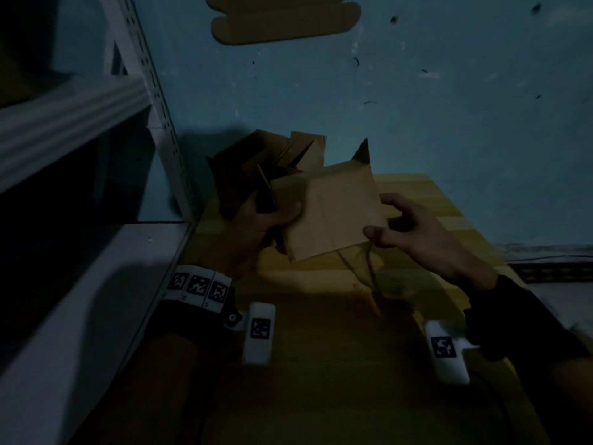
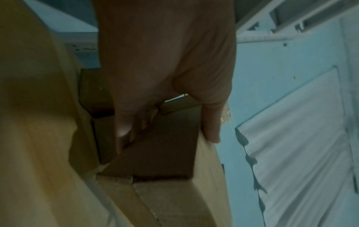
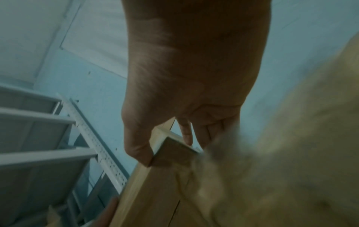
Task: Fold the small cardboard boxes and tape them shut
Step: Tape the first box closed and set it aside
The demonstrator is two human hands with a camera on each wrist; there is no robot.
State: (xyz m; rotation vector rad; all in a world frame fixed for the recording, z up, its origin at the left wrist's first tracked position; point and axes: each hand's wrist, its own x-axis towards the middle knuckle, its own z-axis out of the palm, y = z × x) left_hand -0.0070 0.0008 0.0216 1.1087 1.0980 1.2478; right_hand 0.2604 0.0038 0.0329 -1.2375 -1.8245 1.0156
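Note:
I hold a small brown cardboard box (image 1: 333, 210) in the air above the yellow wooden table (image 1: 426, 200), its flat closed face turned toward me. My left hand (image 1: 276, 220) grips its left side, thumb on the face and fingers curled round the edge. In the left wrist view the left hand (image 2: 165, 61) has its fingers reaching into the box (image 2: 165, 145) past its flaps. My right hand (image 1: 393, 216) pinches the lower right corner between thumb and fingers. The right wrist view shows the right hand (image 3: 194, 84) on that corner of the box (image 3: 170, 155).
Other open cardboard boxes (image 1: 272, 155) stand behind, against the blue wall. A flat cardboard blank (image 1: 282, 20) lies at the top of the head view. A white metal shelf rack (image 1: 80, 107) stands close on the left. A thin cord (image 1: 369, 271) lies on the table.

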